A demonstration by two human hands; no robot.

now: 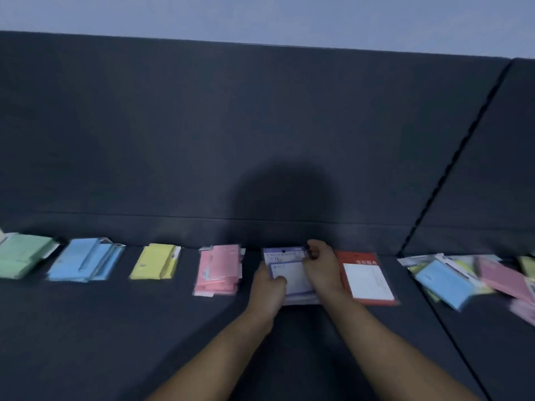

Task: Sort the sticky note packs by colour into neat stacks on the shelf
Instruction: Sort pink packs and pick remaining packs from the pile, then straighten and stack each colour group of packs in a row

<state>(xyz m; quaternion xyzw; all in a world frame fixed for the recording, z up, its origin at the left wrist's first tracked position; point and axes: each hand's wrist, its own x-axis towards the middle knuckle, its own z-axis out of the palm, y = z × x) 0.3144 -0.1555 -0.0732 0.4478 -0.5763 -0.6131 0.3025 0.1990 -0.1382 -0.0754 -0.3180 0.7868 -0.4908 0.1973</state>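
Head view: our left hand (267,287) and right hand (322,266) pinch the purple pack (289,270) (fingers curled); released carelessly, it could land askew.

Bare forearms, bare left hand (267,289) and right hand (322,269)

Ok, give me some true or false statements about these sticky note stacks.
1. The left hand and the right hand both hold the purple stack. True.
2. The yellow stack lies between the blue stack and the pink stack. True.
3. The red pack lies left of the green stack. False: it lies just right of the purple stack.
4. The pile at far right holds one colour. False: blue, pink and yellow packs mix there.
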